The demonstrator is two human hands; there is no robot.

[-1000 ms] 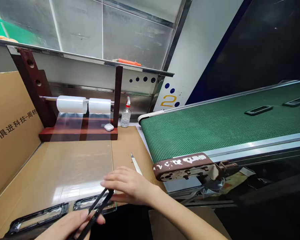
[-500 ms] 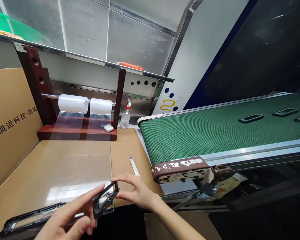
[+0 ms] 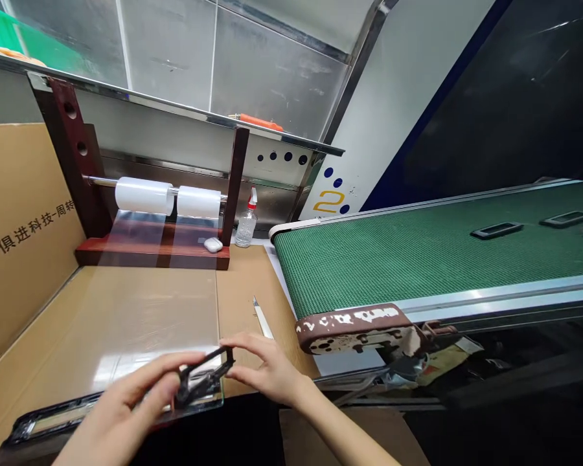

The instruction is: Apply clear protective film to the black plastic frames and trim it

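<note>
A small black rectangular frame (image 3: 206,375) with a clear middle is held between both hands above the front edge of the table. My left hand (image 3: 131,404) grips its left end between thumb and fingers. At its right end, the thumb and forefinger of my right hand (image 3: 267,369) pinch the rim. A longer black frame (image 3: 53,417) lies by the table's front edge, partly hidden behind my left hand. Beyond my right hand a white-handled craft knife (image 3: 262,318) rests on the brown board.
Two film rolls (image 3: 144,195) hang on a dark red stand (image 3: 155,259). A white earbud case (image 3: 212,244) and spray bottle (image 3: 245,223) are near it. A cardboard box (image 3: 24,272) borders the left. Several black frames (image 3: 496,230) sit on the green conveyor belt (image 3: 393,265).
My left hand's grip on the small frame has shifted, and the frame has turned a little flatter. The view has moved slightly; the frames on the belt appear farther right.
</note>
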